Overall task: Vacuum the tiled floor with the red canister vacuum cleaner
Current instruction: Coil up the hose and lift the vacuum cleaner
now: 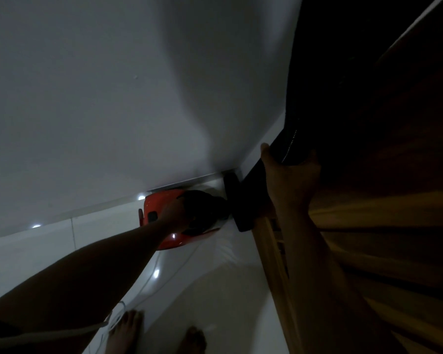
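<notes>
1. The red canister vacuum cleaner (152,213) sat on the tiled floor (215,290), tucked into the corner where the white wall (100,98) met wooden furniture (368,251); it looked parked there, not yet in use.
2. The left hand (177,213) reached down onto the vacuum's dark top, probably to pull it out. The room was too dim to tell whether the fingers gripped anything.
3. The right hand (289,177) was wrapped around the edge of a dark stitched panel (285,145), thumb on one side and fingers on the other, seemingly holding it aside to free the corner.
4. A white cord (149,282) trailed across the tiles toward the person's bare feet (128,328).
5. A black block (237,203) stood just beside the vacuum; it could not be identified. No hose or nozzle could be made out, and the panel's upper part was lost in darkness.
</notes>
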{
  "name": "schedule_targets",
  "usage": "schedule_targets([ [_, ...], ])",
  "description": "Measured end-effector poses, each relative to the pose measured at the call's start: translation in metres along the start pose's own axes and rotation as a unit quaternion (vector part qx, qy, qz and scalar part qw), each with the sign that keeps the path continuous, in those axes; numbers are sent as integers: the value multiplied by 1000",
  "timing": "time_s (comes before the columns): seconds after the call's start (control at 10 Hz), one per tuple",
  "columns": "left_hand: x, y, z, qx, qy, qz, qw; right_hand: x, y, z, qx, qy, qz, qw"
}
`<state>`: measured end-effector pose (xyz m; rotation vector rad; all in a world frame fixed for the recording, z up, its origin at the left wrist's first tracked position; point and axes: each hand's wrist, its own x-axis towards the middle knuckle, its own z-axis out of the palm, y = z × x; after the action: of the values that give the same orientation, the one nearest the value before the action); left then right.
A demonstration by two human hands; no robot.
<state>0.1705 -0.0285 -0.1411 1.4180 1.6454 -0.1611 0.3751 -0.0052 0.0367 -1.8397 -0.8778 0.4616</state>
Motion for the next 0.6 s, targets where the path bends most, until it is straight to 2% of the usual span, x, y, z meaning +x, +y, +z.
schedule_targets([
  [0.1,3,-7,-1,-9,25,0,1000,-4,-1,-5,-17,-61,59,996],
  [0.2,-21,8,-28,-9,38,49,998,-8,-9,-10,-23,-107,94,990],
  [0.3,-56,27,-63,6,22,85,996,-15,-25,-13,-21,-100,99,990],
  [0.6,-151,93,-156,-61,35,103,992,-28,-120,-34,3,-73,101,992],
])
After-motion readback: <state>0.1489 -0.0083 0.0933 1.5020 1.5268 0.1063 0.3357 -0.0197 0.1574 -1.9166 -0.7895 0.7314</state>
